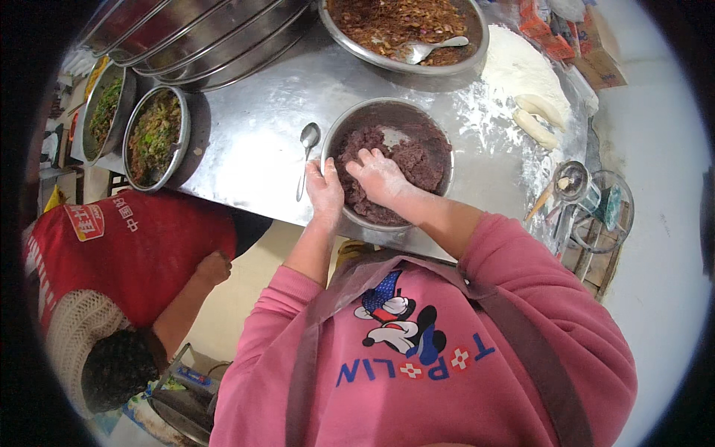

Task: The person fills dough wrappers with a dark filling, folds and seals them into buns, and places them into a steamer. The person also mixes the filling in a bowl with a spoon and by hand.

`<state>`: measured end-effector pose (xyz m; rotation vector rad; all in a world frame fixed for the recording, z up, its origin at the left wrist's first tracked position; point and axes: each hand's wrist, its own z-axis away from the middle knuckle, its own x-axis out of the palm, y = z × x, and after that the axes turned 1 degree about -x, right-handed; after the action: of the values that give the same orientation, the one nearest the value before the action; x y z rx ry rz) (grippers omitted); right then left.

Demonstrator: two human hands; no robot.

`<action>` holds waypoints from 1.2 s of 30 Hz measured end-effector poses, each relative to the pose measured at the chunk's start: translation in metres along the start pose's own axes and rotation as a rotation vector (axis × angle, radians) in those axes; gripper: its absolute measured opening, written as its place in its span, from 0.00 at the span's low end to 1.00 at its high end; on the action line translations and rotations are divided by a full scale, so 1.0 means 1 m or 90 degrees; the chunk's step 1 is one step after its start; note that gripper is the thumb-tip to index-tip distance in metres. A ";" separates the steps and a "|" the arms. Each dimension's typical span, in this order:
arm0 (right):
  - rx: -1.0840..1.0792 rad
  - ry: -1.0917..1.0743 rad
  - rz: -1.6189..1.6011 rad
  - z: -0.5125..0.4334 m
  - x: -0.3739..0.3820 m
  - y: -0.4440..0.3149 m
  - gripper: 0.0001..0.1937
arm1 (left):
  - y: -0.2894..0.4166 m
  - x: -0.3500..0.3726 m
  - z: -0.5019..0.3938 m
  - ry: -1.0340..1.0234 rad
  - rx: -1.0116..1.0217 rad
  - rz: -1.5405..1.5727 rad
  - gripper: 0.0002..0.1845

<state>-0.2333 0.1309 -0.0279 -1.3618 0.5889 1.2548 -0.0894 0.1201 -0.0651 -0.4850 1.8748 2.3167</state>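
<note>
A round steel bowl [391, 101] stands near the front edge of the metal table, partly filled with a coarse purple-brown paste [425, 159]. My left hand [325, 193] is at the bowl's left rim, fingers upright and dusted with flour, steadying it. Inside the bowl, my right hand [380, 177] presses into the paste with curled fingers. Its fingertips are partly sunk in the paste. Bare metal shows through at the bowl's bottom beyond the fingers. A steel spoon [308, 145] lies just left of my left hand.
A large basin [403, 68] of brown crumbly filling holds a spoon. White flour [519, 67] and dough rolls [533, 128] lie right. Stacked steel steamers [212, 44] and bowls of chopped greens [181, 117] stand left. A person in a red vest [151, 240] is close at left.
</note>
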 end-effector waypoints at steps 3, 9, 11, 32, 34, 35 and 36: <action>-0.010 -0.023 0.036 -0.027 0.000 0.010 0.10 | -0.003 0.001 -0.001 -0.006 -0.025 0.013 0.15; 0.026 -0.117 0.067 -0.021 -0.022 -0.008 0.14 | 0.006 0.003 0.060 -0.034 -0.206 0.284 0.20; 0.022 -0.101 0.090 0.001 -0.036 -0.011 0.17 | 0.010 -0.010 0.080 -0.184 -0.323 0.217 0.23; 0.266 0.110 -0.186 -0.042 -0.003 0.024 0.31 | 0.013 0.004 -0.033 -0.119 0.084 -0.068 0.20; 0.166 0.076 -0.123 -0.027 -0.012 0.013 0.31 | 0.017 0.003 -0.036 -0.128 0.101 -0.107 0.22; 0.081 0.116 -0.099 -0.016 -0.016 0.008 0.31 | 0.021 0.004 -0.038 -0.115 0.166 -0.125 0.22; 0.055 0.105 -0.072 -0.005 -0.020 0.005 0.31 | 0.026 0.006 -0.042 -0.103 0.231 -0.141 0.22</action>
<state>-0.2426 0.1190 -0.0131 -1.4147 0.6630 1.0224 -0.0951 0.0728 -0.0502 -0.4201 1.9870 1.7707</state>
